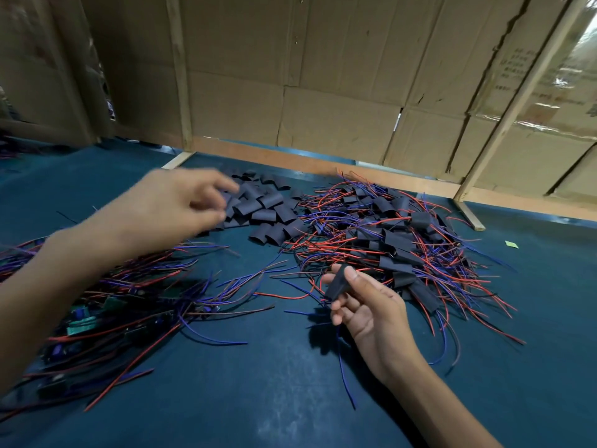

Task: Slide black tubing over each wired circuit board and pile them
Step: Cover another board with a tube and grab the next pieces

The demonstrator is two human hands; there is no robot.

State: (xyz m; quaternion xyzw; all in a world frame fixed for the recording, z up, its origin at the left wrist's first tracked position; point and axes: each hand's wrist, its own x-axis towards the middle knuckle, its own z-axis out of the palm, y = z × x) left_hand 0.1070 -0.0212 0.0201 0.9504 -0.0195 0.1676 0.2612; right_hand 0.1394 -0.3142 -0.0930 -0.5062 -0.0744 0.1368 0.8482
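At the left, a tangle of bare boards [80, 321] is lying on the dark blue table cover [258, 399], green boards trailing red and blue wires. They look light and a little fragile, so each is probably best taken by the board's edges, not dragged by its thin leads. The left hand [168, 205] is reaching over them toward the heap of empty black tubing [268, 211]; it is blurred, so whether its loosely bent fingers are touching a sleeve cannot be told. The sleeves seem soft, light and easily flattened. Nearer, the right hand [361, 305] is pinching a sleeved board [337, 284] between thumb and fingers, wires dangling below. Just beyond it the finished pile [397, 247] is spreading. Cardboard walls [323, 76] on wooden battens are closing in the bench.
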